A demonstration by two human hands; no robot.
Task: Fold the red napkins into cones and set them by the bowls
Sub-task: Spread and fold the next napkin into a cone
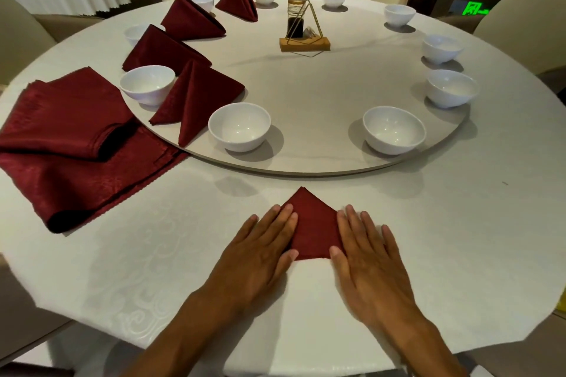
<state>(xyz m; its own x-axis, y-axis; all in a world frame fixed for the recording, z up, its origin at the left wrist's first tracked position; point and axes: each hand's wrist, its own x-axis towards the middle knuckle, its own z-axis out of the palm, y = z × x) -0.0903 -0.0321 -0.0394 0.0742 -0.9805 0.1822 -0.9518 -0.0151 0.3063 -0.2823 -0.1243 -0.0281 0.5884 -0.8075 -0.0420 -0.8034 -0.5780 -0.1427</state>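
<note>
A dark red cloth napkin (312, 228), folded to a point aimed away from the person, lies flat on the white patterned tablecloth (147, 269) near the table's front edge. The left hand (260, 249) presses flat on its left side and the right hand (370, 257) on its right, fingers straight, gripping nothing. Beyond, on the round grey turntable (306, 86), the nearest white ceramic bowl (239, 126) stands just beside a finished red cone napkin (196, 95). A stack of unfolded red napkins (70, 144) lies far left.
</note>
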